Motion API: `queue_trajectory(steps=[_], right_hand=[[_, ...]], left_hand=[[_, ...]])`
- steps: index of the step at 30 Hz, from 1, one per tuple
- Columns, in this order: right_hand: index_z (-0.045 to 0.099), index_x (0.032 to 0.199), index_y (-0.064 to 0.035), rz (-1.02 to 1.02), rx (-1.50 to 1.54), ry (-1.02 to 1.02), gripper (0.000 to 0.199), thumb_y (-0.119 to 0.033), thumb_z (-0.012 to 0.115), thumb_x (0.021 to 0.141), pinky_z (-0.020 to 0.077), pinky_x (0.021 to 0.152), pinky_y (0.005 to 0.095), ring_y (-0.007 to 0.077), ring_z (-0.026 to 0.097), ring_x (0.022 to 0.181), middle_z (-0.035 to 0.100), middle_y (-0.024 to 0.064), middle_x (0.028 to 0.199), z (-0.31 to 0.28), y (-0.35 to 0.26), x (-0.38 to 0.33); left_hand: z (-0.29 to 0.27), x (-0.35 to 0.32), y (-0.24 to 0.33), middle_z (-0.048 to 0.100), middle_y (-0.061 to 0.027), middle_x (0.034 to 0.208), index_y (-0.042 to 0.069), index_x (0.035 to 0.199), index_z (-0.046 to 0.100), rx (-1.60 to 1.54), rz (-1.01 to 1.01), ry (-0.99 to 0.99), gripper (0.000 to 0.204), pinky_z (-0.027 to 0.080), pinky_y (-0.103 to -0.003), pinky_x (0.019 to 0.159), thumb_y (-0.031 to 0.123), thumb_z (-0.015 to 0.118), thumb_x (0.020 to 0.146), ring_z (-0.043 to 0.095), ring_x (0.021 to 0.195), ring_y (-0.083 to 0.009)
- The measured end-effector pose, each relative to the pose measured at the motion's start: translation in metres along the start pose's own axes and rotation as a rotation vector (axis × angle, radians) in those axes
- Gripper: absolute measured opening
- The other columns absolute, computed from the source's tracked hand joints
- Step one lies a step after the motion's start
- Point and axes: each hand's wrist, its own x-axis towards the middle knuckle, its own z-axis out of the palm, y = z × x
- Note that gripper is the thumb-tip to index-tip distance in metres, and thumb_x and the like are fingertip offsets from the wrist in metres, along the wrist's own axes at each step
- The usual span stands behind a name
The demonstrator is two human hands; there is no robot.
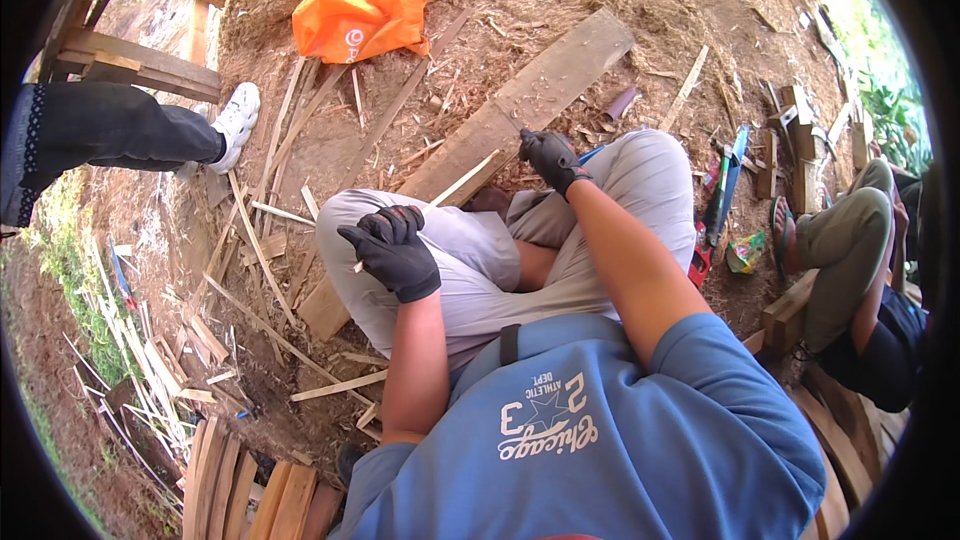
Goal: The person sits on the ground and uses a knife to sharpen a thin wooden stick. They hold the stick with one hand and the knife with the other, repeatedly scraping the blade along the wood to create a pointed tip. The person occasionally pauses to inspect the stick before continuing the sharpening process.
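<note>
My left hand (398, 252), in a black work glove, is closed around a thin pale wooden strip (462, 179) above my left thigh. One end of the strip pokes out by the fingers; the longer part slants up and away to the right. My right hand (551, 159), gloved too, is closed above my right shin, beyond the strip's far tip. A dark thin line shows at its fingers, too fine to name, and what the fist holds is hidden. Under and beyond both hands lies a wide wooden plank (565, 67) on the dirt.
An orange bag (362, 15) lies ahead. A blue-edged handsaw (722, 190) and a green-yellow packet (745, 253) are at my right. Another person (850, 230) sits far right; a person's leg and white shoe (237, 125) stand left. Stacked boards (225, 480) and scattered strips lie at lower left.
</note>
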Motion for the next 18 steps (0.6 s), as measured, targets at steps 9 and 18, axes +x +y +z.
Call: queue_trajectory(steps=[9,18], right_hand=[[0.078,0.109,-0.0036,-0.162,-0.322,-0.164,0.064,-0.056,0.042,0.108,0.0528,0.094,0.0514,0.0422,0.072,0.103,0.074,0.0267,0.105,0.015,-0.007,-0.011],[0.077,0.106,-0.0038,-0.134,-0.373,-0.123,0.061,-0.053,0.041,0.109,0.0529,0.093,0.0518,0.0424,0.071,0.101,0.075,0.0241,0.106,0.015,-0.009,-0.014]], left_hand=[[0.017,-0.013,-0.008,0.023,0.0017,0.052,0.016,0.06,0.029,0.146,0.036,-0.147,0.071,0.028,-0.035,0.056,0.065,0.025,0.111,0.021,0.048,-0.0167],[0.015,-0.011,-0.008,0.023,0.0016,0.053,0.015,0.06,0.029,0.124,0.029,-0.131,0.072,0.025,-0.035,0.055,0.066,0.027,0.11,0.019,0.049,-0.0162]])
